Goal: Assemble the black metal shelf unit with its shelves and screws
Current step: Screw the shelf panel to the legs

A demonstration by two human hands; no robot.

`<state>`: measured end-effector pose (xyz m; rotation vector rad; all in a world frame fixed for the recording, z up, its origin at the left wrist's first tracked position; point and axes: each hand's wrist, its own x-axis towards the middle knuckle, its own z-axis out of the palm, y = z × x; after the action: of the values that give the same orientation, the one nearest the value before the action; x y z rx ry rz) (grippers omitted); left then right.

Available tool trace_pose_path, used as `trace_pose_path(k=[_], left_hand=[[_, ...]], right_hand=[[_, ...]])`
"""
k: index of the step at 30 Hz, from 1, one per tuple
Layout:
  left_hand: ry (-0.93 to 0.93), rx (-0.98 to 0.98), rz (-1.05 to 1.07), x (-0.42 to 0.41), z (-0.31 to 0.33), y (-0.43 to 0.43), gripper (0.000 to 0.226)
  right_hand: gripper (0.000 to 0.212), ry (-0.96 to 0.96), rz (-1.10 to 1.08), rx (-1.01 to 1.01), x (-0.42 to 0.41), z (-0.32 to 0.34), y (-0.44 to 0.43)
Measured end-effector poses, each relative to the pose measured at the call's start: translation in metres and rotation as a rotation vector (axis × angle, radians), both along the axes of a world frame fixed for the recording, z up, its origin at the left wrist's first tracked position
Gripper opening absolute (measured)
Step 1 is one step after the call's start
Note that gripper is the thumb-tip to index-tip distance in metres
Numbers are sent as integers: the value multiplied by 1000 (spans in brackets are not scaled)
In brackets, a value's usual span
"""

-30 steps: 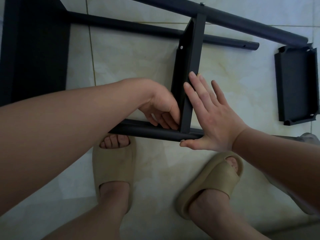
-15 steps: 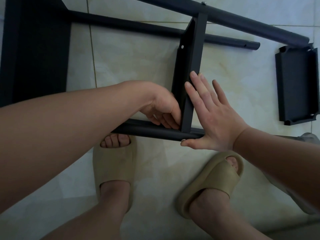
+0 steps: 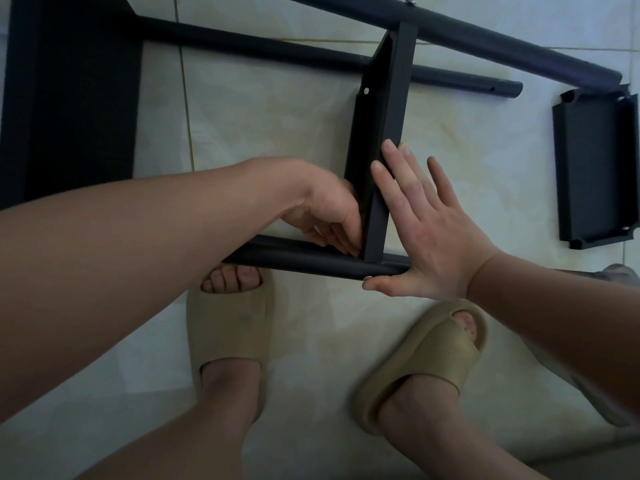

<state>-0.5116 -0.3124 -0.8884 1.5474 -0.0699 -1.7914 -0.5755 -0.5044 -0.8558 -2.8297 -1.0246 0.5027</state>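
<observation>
The black shelf unit lies on its side on the tiled floor. A narrow black shelf [image 3: 389,126] stands on edge between a far pole [image 3: 485,27] and a near pole [image 3: 294,260]. My left hand [image 3: 325,211] reaches into the inner corner where the shelf meets the near pole, fingertips bunched; anything between them is hidden. My right hand [image 3: 433,237] lies flat, fingers spread, against the shelf's outer face, and its thumb rests by a small screw head [image 3: 367,278] on the near pole.
A wide black shelf [image 3: 69,98] closes the unit's left end. Another pole [image 3: 277,50] runs behind. A loose black shelf [image 3: 595,164] lies on the floor at right. My feet in tan sandals [image 3: 228,327] stand just under the near pole.
Almost nothing has moved. My left fingers have shifted slightly in the corner. My right hand stays pressed against the shelf.
</observation>
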Motion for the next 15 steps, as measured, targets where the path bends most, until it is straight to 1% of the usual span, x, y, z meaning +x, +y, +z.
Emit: trace_pose_path(k=[4,9,15], left_hand=[[-9,-29,35,-3,-3,2,29],[-25,-93,58,-5,-4,4,25],[59,-167,179,-14,-8,8,33]], right_hand=[[125,2,-1,-3,0,0,0],[125,1,0,-1,0,0,0],[125,4,-2,7,0,0,0]])
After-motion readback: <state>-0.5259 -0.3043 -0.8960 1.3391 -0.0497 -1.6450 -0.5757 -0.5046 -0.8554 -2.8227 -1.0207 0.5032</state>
